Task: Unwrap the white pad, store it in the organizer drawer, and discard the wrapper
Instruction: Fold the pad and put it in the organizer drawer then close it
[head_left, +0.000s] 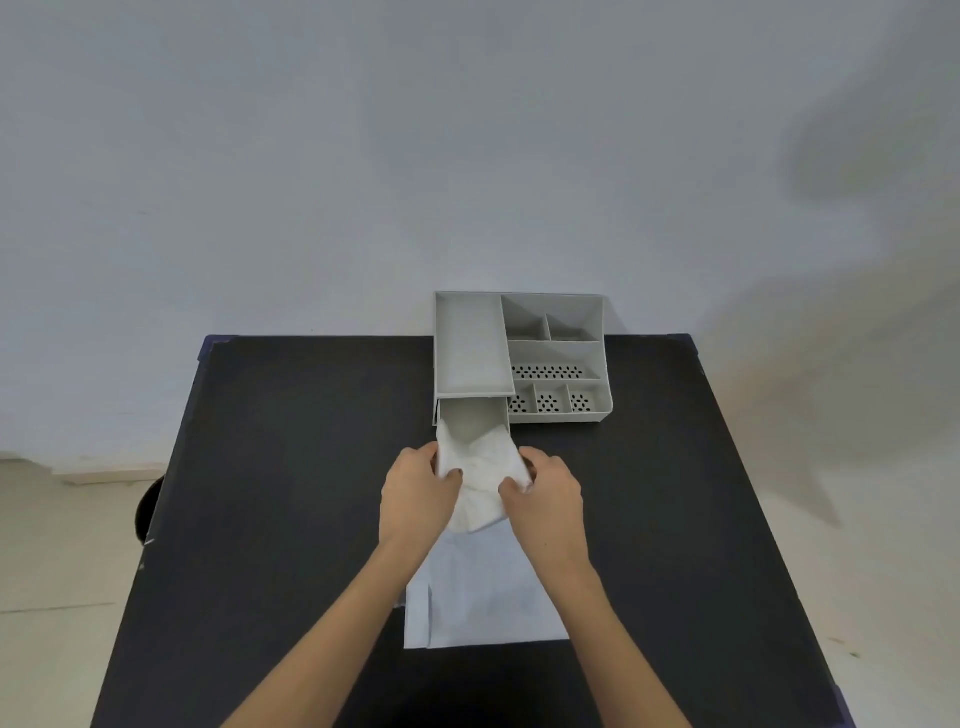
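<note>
The white pad is crumpled and bent between both hands, its far end lying inside the pulled-out organizer drawer. My left hand pinches the pad's left edge and my right hand pinches its right edge. The pale blue wrapper lies flat and open on the black table, just below the hands and between my forearms. The grey organizer stands at the table's far edge, with the drawer sticking out of its left section toward me.
The black table reaches to a pale wall behind the organizer. The organizer's right side has several small perforated compartments. A dark round object sits on the floor at the table's left edge.
</note>
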